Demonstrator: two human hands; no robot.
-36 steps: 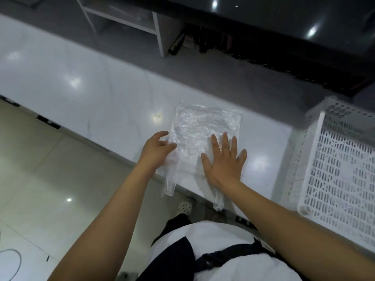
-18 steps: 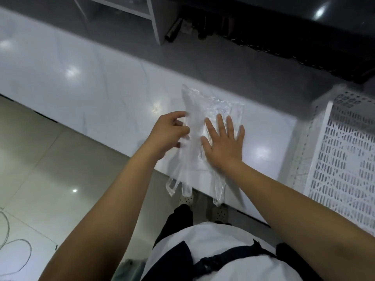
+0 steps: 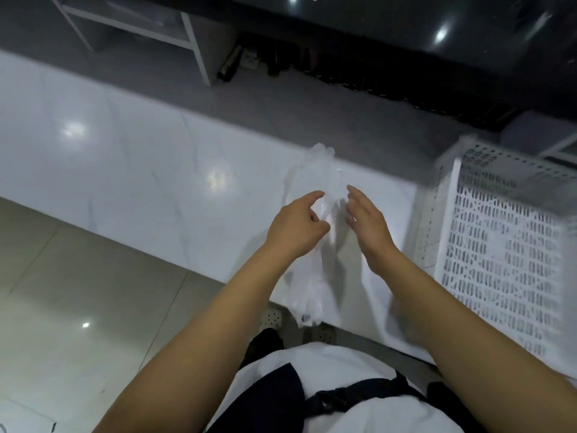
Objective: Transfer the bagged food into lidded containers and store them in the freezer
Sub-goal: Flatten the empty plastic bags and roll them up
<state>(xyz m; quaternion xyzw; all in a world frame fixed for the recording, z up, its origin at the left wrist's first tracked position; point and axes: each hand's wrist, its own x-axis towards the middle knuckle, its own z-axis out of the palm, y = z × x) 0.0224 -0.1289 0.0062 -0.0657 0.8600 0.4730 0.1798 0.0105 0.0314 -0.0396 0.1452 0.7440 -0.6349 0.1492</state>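
The clear plastic bag (image 3: 312,220) lies gathered on the near edge of the white counter (image 3: 140,170), handles dangling off. The left hand (image 3: 296,226) pinches its fold; the right hand (image 3: 368,223) hovers beside it, fingers loose. The bag looks light, limp and slippery, best gripped at the bunched middle

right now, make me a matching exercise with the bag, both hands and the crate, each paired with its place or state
Things:
1. plastic bag
2. left hand
3. right hand
4. white crate

States:
A. fingers straight, beside the bag
B. perforated, at the counter's right end
C. clear, folded narrow, end hanging over the counter edge
D. fingers curled on the bag

Pairs: 1-C, 2-D, 3-A, 4-B
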